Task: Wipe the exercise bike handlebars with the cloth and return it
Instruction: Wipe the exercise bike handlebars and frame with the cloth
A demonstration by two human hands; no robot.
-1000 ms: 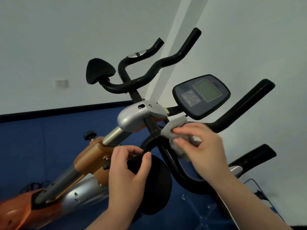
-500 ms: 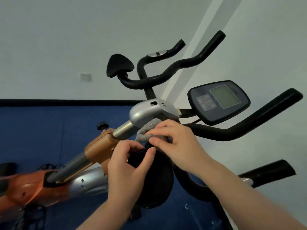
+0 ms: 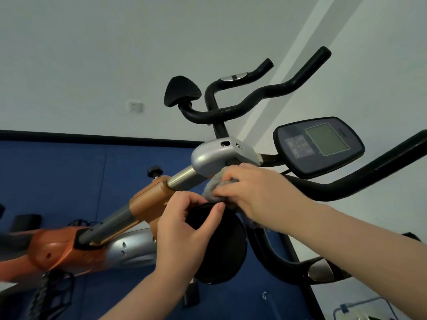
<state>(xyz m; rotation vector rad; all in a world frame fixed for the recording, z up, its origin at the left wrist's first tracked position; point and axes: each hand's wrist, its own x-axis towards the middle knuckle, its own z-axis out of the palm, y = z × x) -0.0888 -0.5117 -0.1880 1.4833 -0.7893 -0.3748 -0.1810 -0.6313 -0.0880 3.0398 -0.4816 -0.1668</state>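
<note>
The exercise bike's black handlebars (image 3: 360, 181) branch out around a silver stem cap (image 3: 215, 155). My right hand (image 3: 256, 192) presses a grey cloth (image 3: 212, 188) against the bar junction just under that cap. Only the cloth's left edge and a bit below my palm show. My left hand (image 3: 182, 229) grips the rim of a round black elbow pad (image 3: 221, 245) right below the cloth. A second black pad (image 3: 181, 92) and the far handlebar (image 3: 254, 102) rise behind.
A dark console with a green screen (image 3: 318, 146) sits right of my right hand. The orange and silver bike frame (image 3: 69, 248) slopes down to the left. Blue flooring (image 3: 57, 176) and a white wall with a socket (image 3: 135, 107) lie behind.
My right hand slid the cloth left along the bar, from the right arm of the handlebar to the junction under the silver cap. My left hand kept hold of the pad.
</note>
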